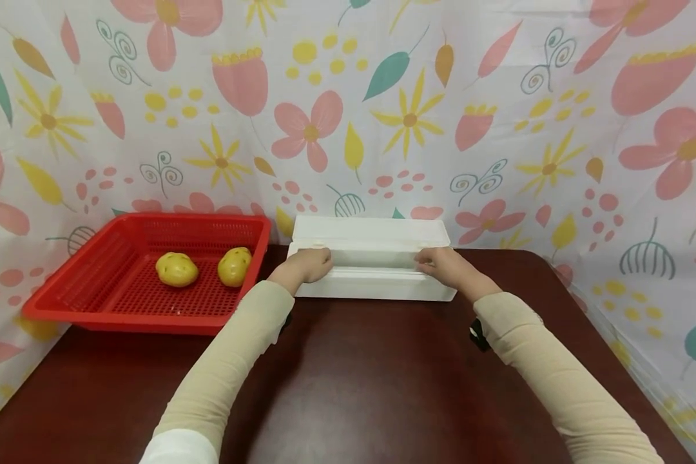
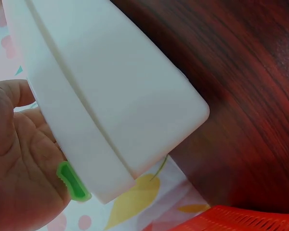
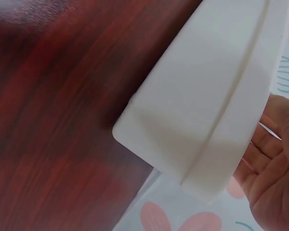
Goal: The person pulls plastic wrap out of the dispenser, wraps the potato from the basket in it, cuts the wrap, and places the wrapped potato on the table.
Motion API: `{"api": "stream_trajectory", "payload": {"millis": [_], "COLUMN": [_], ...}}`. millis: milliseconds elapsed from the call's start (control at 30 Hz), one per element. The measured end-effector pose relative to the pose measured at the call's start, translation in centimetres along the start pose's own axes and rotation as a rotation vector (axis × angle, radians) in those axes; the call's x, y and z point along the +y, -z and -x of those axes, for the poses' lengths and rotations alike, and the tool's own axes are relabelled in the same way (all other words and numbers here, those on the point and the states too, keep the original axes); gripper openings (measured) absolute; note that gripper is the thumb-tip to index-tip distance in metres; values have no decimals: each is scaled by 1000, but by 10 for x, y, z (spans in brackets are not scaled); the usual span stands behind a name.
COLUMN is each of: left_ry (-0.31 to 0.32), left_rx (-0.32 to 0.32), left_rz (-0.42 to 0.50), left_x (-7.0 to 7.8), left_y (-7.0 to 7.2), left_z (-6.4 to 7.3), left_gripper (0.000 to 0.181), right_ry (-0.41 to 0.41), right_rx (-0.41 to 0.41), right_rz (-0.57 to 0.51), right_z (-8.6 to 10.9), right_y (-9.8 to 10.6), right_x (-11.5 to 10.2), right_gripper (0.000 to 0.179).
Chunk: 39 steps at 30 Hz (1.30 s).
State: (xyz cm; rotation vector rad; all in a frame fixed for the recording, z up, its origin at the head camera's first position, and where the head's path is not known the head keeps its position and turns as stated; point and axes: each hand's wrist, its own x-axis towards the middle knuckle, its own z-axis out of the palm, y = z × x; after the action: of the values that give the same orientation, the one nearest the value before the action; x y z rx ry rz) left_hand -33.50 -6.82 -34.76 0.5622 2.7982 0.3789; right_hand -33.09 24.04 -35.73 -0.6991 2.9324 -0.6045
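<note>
A long white box (image 1: 377,285) stands at the back of the table, its lid (image 1: 371,230) raised behind the opening. My left hand (image 1: 313,264) is over the left end of the opening, fingers bent. At the right end is my right hand (image 1: 443,265), with its fingers bent toward the opening. From the left wrist, the palm (image 2: 19,159) shows beside the box's edge, and a small green piece (image 2: 73,180) lies between them. In the right wrist view, the fingers (image 3: 265,147) pass behind the rim. I cannot tell whether either hand holds anything there.
Left of the box, a red plastic basket (image 1: 145,320) contains two yellow potatoes (image 1: 176,269). Dark reddish-brown tabletop (image 1: 377,374) stretches between my forearms. A floral curtain (image 1: 348,129) hangs close behind the box.
</note>
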Motion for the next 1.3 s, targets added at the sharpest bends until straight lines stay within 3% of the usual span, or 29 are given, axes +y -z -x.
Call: {"api": "stream_trajectory", "payload": {"millis": [233, 400, 833, 967, 1033, 1133, 1300], "left_ry": [16, 49, 35, 49, 51, 49, 47], "left_rx": [-19, -53, -116, -93, -66, -22, 47], "left_rz": [4, 44, 47, 56, 50, 36, 21], "left_x": [-2, -3, -4, -3, -2, -3, -5], "left_y": [-5, -3, 3, 6, 7, 7, 3], "left_z": [-2, -5, -15, -16, -17, -18, -21], "left_gripper": [26, 24, 26, 23, 21, 17, 13], "right_ry": [16, -2, -23, -3, 55, 85, 73], "right_rx": [-46, -72, -131, -141, -119, -100, -69], "right_rz": [-54, -41, -38, -40, -44, 20, 183], "right_z": [-6, -9, -21, -24, -31, -35, -30], "right_y": [2, 2, 5, 6, 2, -2, -2], "right_x": [8, 5, 4, 6, 18, 21, 3], "right_gripper": [43, 39, 31, 27, 23, 5, 38]}}
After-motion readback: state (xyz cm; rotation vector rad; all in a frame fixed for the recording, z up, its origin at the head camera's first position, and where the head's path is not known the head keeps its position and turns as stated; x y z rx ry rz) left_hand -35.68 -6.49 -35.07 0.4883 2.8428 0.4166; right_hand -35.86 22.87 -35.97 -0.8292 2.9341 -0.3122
